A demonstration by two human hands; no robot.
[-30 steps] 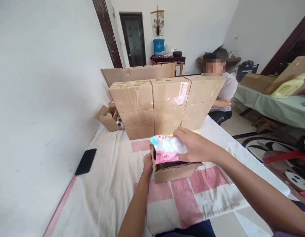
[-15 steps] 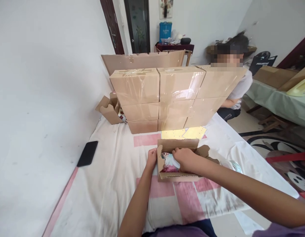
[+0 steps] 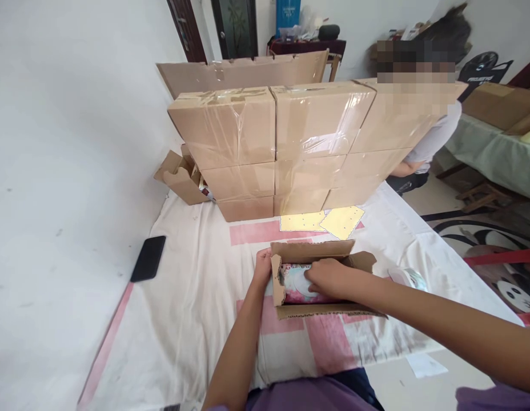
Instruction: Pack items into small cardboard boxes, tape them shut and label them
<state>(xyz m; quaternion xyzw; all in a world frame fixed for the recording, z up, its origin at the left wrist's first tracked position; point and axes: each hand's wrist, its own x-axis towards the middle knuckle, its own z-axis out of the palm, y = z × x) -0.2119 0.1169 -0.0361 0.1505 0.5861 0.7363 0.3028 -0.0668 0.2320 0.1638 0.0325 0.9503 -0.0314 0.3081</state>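
Note:
In front of me an open cardboard box [image 3: 329, 311] lies on the cloth-covered table, its flaps up. My left hand [image 3: 263, 267] is closed at the box's left end, fingers against the cardboard. Inside lies a pink and pale-blue printed packet [image 3: 296, 279] with a round whitish patch. My right hand [image 3: 329, 278] reaches into the box from the right, its curled fingers closed on the packet's upper side. The hand and forearm hide the packet's right part.
A wall of taped cartons [image 3: 276, 154] stands behind the box, with yellow sheets [image 3: 344, 221] at its foot. A black phone [image 3: 148, 258] lies left, a tape roll [image 3: 408, 278] right. Another small open box [image 3: 183, 180] sits far left. A person [image 3: 440, 125] is behind the cartons.
My view has tipped downward. The packet sits flatter and lower in the box, and more of its printed face shows. Both hands stay at the box.

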